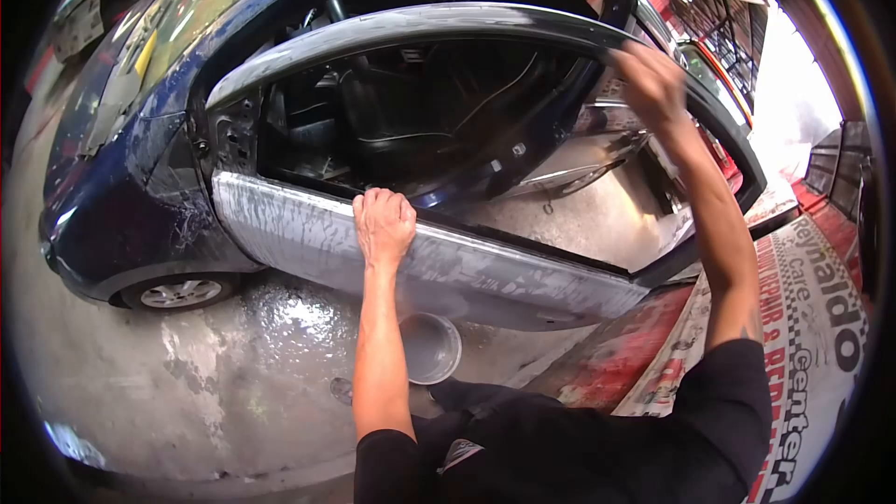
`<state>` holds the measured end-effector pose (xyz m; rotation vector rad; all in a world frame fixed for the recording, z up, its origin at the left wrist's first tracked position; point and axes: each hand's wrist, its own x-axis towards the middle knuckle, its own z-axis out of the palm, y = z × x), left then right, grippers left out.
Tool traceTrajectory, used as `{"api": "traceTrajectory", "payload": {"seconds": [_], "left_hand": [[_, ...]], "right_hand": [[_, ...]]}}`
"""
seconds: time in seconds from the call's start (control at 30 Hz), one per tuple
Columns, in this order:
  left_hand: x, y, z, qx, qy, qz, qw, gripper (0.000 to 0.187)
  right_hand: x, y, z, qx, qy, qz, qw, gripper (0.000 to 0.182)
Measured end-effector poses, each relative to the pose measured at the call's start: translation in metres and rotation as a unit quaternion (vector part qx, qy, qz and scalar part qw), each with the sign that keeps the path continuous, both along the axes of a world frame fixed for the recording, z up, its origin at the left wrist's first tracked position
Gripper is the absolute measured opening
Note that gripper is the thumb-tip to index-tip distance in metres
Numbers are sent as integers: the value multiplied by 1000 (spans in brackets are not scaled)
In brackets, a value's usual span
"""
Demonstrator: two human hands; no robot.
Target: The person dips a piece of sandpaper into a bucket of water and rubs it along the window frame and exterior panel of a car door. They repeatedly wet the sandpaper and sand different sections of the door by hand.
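Note:
An open car door [308, 233], grey and streaked wet, stands in front of me with its window opening bare of glass. My left hand [385, 227] is closed over the sill at the bottom of that opening, fingers wrapped over the edge. Up at the rear part of the door's window frame [448, 19], my right hand [651, 84] is closed and slightly blurred against the frame. Whatever lies under its fingers is hidden.
A bucket [429, 348] stands on the wet concrete floor [215, 383] below the door. The blue car body [112, 196] with its front wheel [182, 292] is at left. Dark seats [401, 103] show through the window opening. A printed banner [793, 336] lies at right.

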<state>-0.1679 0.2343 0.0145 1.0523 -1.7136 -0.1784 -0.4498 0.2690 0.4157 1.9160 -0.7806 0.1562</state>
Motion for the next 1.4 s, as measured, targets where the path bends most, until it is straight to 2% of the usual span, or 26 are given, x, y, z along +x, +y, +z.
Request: {"api": "traceTrajectory", "payload": {"seconds": [0.03, 0.13, 0.23, 0.27, 0.33, 0.47, 0.53, 0.6, 0.63, 0.7, 0.8, 0.83, 0.9, 0.97, 1.0, 1.03, 1.13, 1.17, 1.23, 1.27, 1.33, 1.4], "left_hand": [[-1, 0, 0, -2, -3, 2, 1000, 11], [-4, 0, -3, 26, -12, 6, 1000, 12], [-6, 0, -3, 22, -21, 6, 1000, 14], [-6, -1, -1, 21, -40, 0, 999, 16], [-9, -3, 4, 15, -38, -3, 999, 12], [-9, 1, 3, 13, -41, -2, 999, 10], [-12, 3, 2, 15, -43, 3, 999, 10], [-14, 1, 3, 11, -48, 15, 999, 10], [-17, 2, 2, 26, -51, 20, 998, 10], [-19, -3, 3, 32, -64, 26, 997, 10], [-21, -4, -2, 49, -50, 11, 997, 12], [-20, -9, -7, 46, -60, -1, 997, 13], [-18, -9, 0, 61, -80, -7, 995, 13], [-19, -12, 2, 55, -86, -6, 995, 14], [-18, -9, -1, 54, -86, -1, 995, 14], [-17, -6, -6, 56, -86, 1, 995, 14], [-23, -12, -1, 75, -113, 24, 990, 17], [-26, -15, -2, 81, -133, 27, 987, 21], [-45, -12, 23, 180, -229, 22, 956, 25], [-67, -6, 29, 197, -233, 8, 952, 29], [-130, 24, 74, 192, -232, -101, 948, 35], [-194, 55, 80, 208, -241, -166, 933, 46]], "right_hand": [[-25, 24, 8, -23, -22, -42, 999, 8], [-12, 18, 7, -31, -24, -30, 999, 9], [63, -42, -16, 65, -39, 100, 992, 6], [77, -65, -32, 63, -44, 128, 989, 8], [83, -74, -35, 85, -46, 134, 986, 9], [-60, 24, 22, 8, -26, 64, 998, 8], [-136, 92, 41, -50, -59, -56, 995, 4], [-169, 119, 50, -55, -68, -95, 992, 4], [-160, 110, 51, -56, -73, -93, 991, 4], [-124, 65, 44, 10, -46, 23, 999, 6], [-42, 0, 22, 48, -56, 107, 991, 11], [-31, -14, 14, 57, -45, 78, 994, 11], [-56, -2, 25, 61, -65, 105, 991, 10], [-132, 49, 45, 18, -62, 85, 994, 6], [-178, 79, 46, -10, -86, 35, 996, 7], [-221, 114, 50, -19, -89, -74, 993, 9], [-284, 194, 60, -76, -177, -202, 960, 11], [-300, 206, 65, -89, -178, -208, 958, 11], [-320, 226, 74, -72, -221, -183, 955, 12], [-329, 228, 75, -65, -218, -154, 961, 14], [-349, 229, 69, -61, -221, -157, 961, 14], [-348, 227, 72, -66, -212, -114, 968, 19]]}}
